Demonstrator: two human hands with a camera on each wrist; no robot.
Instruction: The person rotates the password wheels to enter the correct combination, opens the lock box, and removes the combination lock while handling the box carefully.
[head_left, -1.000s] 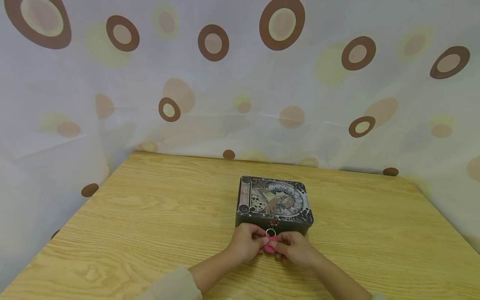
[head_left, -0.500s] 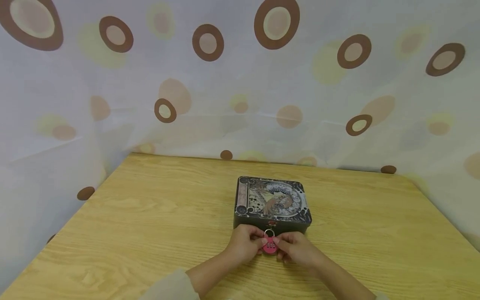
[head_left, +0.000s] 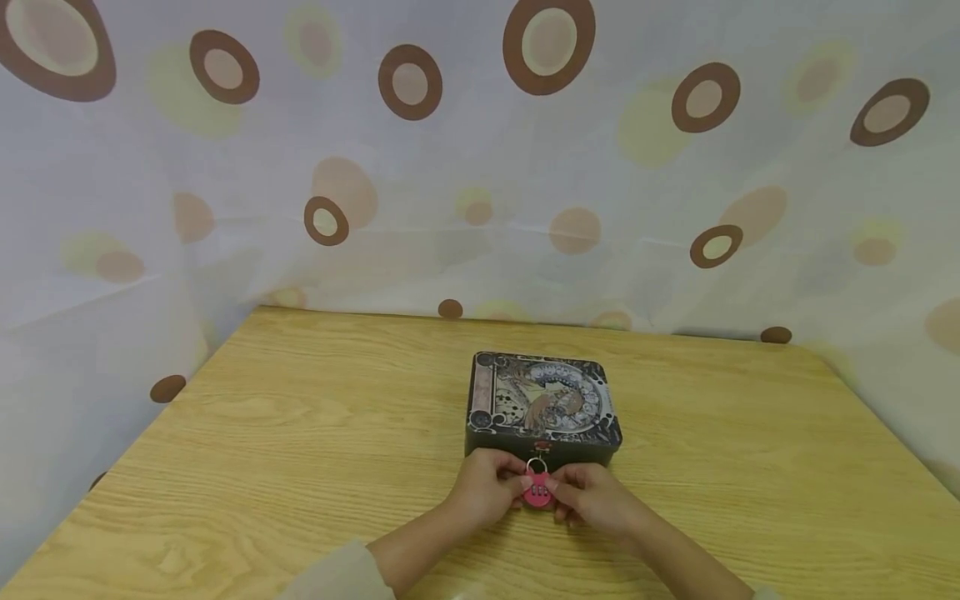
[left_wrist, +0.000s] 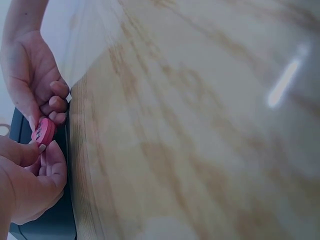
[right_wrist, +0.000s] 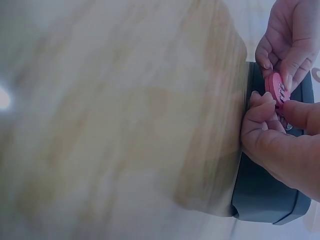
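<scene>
A pink combination padlock (head_left: 537, 495) with several number dials on its face hangs by its metal shackle at the front clasp (head_left: 542, 447) of a dark tin box (head_left: 480, 442). My left hand (head_left: 483, 487) pinches the padlock's left side between thumb and fingers. On the opposite side, my right hand (head_left: 598, 500) pinches it too, its thumb near the upper edge. Both hands appear around the lock in the left wrist view, where its pink body (left_wrist: 44, 131) shows edge-on. The right wrist view shows the dials (right_wrist: 282, 92) between the two thumbs. The digits are too small to read.
The box has a printed lid and stands on a wood-grain table (head_left: 337, 400). Behind the table hangs a pale curtain (head_left: 450, 167) with brown and yellow ovals, which also runs down the left and right sides.
My right thumb has drawn back from the middle of the padlock to its side, baring the dials. Both hands keep hold. The head view has shifted slightly.
</scene>
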